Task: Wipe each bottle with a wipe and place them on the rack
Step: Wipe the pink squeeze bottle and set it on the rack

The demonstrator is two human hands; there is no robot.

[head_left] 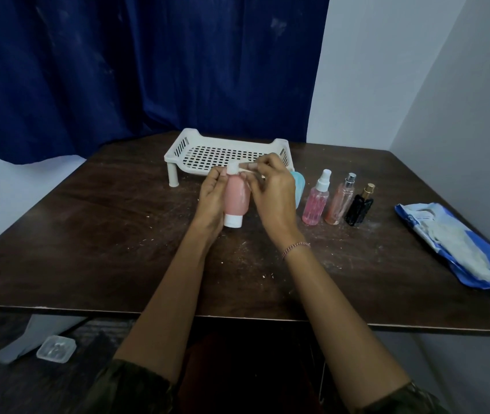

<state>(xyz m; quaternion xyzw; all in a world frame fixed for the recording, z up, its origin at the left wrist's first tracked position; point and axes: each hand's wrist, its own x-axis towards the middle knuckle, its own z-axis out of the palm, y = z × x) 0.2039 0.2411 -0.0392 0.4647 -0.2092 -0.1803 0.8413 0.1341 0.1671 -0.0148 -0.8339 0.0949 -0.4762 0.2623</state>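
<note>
A blue curtain [118,70] is filling the upper left of the frame. Below it a dark, scuffed table [88,234] is spanning the whole middle. A white slotted rack [175,150] is standing on short legs at upper centre, and no bottle is showing on it. A blue wipe pack [453,243] is lying open at the right edge, well apart from the work.

The left hand [212,198] is gripping the pink bottle [237,200] from its left side, fingers curled round the body. It is holding the bottle roughly upright just in front of the rack, with the wide white cap at the lower end. The right hand [270,192] is pinching a small white wipe [249,170] and pressing it against the bottle's upper white end.

A teal bottle [299,186] is showing partly from behind the right hand. Right of centre a pink spray bottle [315,204], a peach spray bottle [340,201] and a black bottle [358,209] are standing in a row. On this evidence the first bottle is being wiped and the task is at an early stage.

Recommendations for the step in hand:
- The left hand should be turning the bottle so the wipe is reaching every side, including the strip now under the fingers.
- The wipe should be travelling from the top end down to the cap.
- The grip should be staying firm, since a damp plastic body is likely to be slippery.
- The nearby row of bottles should be given room on the way to the rack.
</note>
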